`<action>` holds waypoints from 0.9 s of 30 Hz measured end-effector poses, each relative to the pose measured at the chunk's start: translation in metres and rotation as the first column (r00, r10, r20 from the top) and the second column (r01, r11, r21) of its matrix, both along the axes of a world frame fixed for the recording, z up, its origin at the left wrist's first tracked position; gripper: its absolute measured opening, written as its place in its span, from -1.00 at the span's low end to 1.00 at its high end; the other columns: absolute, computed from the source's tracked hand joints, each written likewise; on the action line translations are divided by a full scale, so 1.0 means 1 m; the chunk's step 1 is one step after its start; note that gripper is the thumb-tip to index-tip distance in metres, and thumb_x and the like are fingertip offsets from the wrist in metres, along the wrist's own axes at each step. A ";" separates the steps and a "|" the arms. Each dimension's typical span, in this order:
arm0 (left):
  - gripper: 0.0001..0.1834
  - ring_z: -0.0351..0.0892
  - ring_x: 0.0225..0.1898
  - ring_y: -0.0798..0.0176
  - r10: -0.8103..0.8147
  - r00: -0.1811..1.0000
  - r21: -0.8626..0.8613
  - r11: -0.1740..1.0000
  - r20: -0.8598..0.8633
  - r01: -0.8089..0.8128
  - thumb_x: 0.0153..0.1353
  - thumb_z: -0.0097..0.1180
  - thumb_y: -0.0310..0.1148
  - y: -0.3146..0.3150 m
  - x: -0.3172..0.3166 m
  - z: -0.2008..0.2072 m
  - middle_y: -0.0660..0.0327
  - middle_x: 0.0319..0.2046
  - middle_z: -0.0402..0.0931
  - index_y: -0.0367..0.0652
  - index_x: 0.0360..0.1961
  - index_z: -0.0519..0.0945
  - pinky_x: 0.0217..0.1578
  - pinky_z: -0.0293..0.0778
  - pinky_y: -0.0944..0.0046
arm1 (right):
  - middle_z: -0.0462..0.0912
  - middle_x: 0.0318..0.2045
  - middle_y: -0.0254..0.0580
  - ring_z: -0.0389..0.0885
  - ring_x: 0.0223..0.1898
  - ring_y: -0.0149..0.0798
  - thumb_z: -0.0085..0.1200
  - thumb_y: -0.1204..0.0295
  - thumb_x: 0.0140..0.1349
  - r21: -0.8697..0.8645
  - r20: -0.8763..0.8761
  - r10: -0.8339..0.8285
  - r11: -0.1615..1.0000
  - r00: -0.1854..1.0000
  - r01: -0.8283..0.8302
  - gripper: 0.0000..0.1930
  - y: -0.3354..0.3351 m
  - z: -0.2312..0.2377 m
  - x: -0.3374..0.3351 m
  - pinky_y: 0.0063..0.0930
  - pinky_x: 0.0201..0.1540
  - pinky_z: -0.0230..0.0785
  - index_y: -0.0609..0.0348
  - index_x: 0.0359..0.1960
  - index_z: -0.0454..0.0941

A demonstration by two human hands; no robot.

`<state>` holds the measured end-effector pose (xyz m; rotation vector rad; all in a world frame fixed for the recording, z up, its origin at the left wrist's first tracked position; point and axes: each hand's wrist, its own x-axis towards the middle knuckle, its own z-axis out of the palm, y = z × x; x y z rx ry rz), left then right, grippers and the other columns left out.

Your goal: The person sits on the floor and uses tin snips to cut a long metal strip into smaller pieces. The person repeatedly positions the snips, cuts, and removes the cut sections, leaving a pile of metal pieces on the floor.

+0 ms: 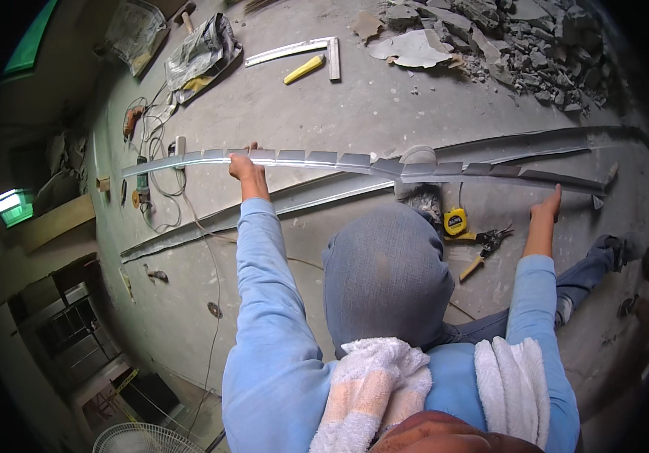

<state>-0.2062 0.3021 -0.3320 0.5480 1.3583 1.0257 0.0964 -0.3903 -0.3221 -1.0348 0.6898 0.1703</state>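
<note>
A long thin grey metal channel (290, 158), with cuts along its flange at intervals, stretches across in front of me in a slight curve. My left hand (248, 167) is closed around its left part, fingertips showing past the far edge. At the right part, my right hand (545, 211) pinches the near edge, one digit pointing along the hand's line; its other fingers are partly hidden. Beneath the held piece, another metal channel (317, 198) lies slanting on the floor. Between my knee and right hand are a yellow tape measure (455, 221) and yellow-handled snips (483, 251).
Broken rubble (491, 53) is heaped at the far right. Beyond the channel lie a metal square (333, 60), a yellow-handled tool (304, 69) and a crumpled sack (200, 57). Corded power tools (142, 189) and trailing cables lie left. A fan (147, 438) stands near left.
</note>
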 end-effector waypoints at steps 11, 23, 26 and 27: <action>-0.35 0.65 -0.24 -0.40 -0.041 0.982 -0.084 0.996 -0.182 0.026 0.40 -0.37 -0.37 0.050 0.023 -0.051 -0.43 0.00 0.47 -0.40 0.45 -0.12 -0.24 0.69 -0.28 | 0.65 0.04 0.04 0.70 -0.03 -0.04 0.18 0.36 0.35 -0.333 -0.127 -0.371 0.890 0.920 0.312 -0.59 0.052 -0.063 0.061 -0.17 0.00 0.57 0.41 0.11 0.48; -0.22 0.53 0.05 -0.18 0.076 0.215 0.178 0.843 -0.974 0.508 0.32 0.21 0.05 -0.054 0.101 -0.006 -0.13 0.08 0.49 -0.43 0.27 0.32 0.07 0.47 -0.07 | 0.63 0.02 0.05 0.73 -0.12 0.00 0.05 0.43 0.29 -0.551 -0.105 -0.380 0.792 0.919 0.264 -0.55 0.103 -0.045 0.113 -0.15 -0.08 0.62 0.42 0.17 0.35; -0.30 0.47 0.15 -0.21 -0.432 0.313 0.346 0.004 -0.846 0.938 0.14 0.43 -0.16 -0.176 0.133 0.000 -0.09 0.18 0.43 -0.26 0.21 0.45 0.19 0.39 -0.03 | 0.55 0.10 0.19 0.65 0.03 0.06 0.00 0.42 0.32 -0.572 -0.141 -0.343 0.794 0.929 0.207 -0.56 0.099 -0.053 0.119 -0.11 0.06 0.55 0.43 0.17 0.31; -0.32 0.43 0.20 -0.19 -0.326 0.192 0.301 -0.328 -0.926 0.896 0.13 0.40 -0.19 -0.211 0.143 0.001 -0.07 0.20 0.43 -0.22 0.23 0.45 0.20 0.37 -0.05 | 0.51 0.13 0.27 0.61 0.11 0.09 -0.02 0.41 0.34 -0.572 -0.174 -0.346 0.797 0.922 0.192 -0.56 0.096 -0.052 0.117 -0.08 0.13 0.51 0.44 0.17 0.30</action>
